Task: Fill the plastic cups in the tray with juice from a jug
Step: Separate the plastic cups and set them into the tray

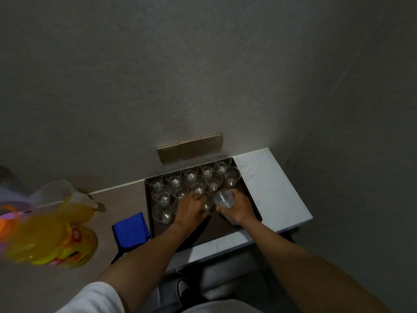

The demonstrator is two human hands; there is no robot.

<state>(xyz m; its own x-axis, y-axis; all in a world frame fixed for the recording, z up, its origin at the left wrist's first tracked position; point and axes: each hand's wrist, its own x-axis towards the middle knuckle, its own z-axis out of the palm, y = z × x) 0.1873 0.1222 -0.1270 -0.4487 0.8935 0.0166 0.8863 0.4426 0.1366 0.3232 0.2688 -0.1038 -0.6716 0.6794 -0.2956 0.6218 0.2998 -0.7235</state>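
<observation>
A dark tray (246, 195) on the white counter holds several clear, empty plastic cups (173, 176) standing upright in rows. My right hand (237, 210) grips a stack of clear cups (223, 198), tilted, over the tray's right side. My left hand (191, 207) reaches among the cups in the tray's middle and touches one cup (207, 203); its fingertips are partly hidden. A clear jug (65, 199) with orange juice in it stands on the wooden surface at the left, apart from both hands.
A blurred juice bottle (56, 242) with an orange cap lies close to the camera at the left. A blue cloth (132, 229) lies just left of the tray. Gold wall sockets (189, 146) sit behind the tray. The counter's edge (293, 225) drops off at the right.
</observation>
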